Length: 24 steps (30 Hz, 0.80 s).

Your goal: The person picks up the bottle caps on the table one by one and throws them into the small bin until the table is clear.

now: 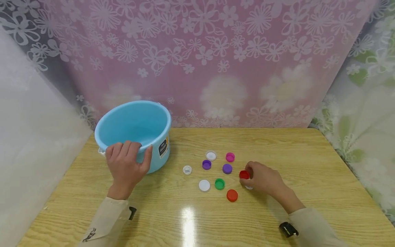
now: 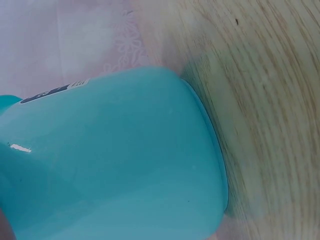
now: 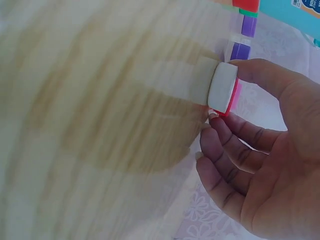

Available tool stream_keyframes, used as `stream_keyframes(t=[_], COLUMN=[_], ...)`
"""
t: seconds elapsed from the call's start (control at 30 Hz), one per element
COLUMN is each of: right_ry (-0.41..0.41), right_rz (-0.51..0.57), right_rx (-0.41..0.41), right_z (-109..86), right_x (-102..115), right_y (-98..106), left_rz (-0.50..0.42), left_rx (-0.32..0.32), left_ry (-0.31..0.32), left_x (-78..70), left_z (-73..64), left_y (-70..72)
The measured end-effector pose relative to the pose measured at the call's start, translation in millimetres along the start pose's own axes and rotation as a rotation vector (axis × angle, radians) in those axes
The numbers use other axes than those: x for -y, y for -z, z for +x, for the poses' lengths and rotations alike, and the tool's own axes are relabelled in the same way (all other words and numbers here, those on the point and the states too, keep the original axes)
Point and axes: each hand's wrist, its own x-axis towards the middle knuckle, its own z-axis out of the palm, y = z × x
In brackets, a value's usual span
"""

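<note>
A light blue bucket (image 1: 160,151) stands on the left of the table. My left hand (image 1: 127,164) grips its near rim, fingers over the edge and thumb outside; the left wrist view shows mainly the bucket's side (image 2: 125,150). On the right, my right hand (image 1: 265,178) pinches a red bottle cap (image 1: 244,174) between thumb and fingers. A white cap (image 3: 223,87) sits right beside that red cap, partly hidden by the thumb in the head view. Nearby lie a green cap (image 1: 219,184), another red cap (image 1: 232,195) and a purple cap (image 1: 227,168).
More caps lie mid-table: a pink cap (image 1: 230,157), a second purple cap (image 1: 206,164) and several white ones, such as the white cap (image 1: 204,185) near the green one. A flowered pink curtain (image 1: 216,68) hangs behind the wooden table (image 1: 277,144).
</note>
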Motion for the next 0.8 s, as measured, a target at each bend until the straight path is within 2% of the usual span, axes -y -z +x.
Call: stream_keyframes(t=[0.33,0.53,0.8], right_ry=[-0.016,0.002,-0.007], right_rz=[-0.011,0.003,0.061], right_rx=[-0.018,-0.038,-0.037], right_z=[0.3,0.7,2.8], right_x=[0.1,-2.0,-2.3], right_y=[-4.1,-5.2,-1.8], left_rz=[-0.005,0.003,0.004], left_rx=[-0.007,0.002,0.007], left_ry=[-0.011,-0.013,-0.008], left_x=[0.6,0.8,1.6], left_z=[0.0,0.0,-0.9], left_y=[0.7,0.7,0.2])
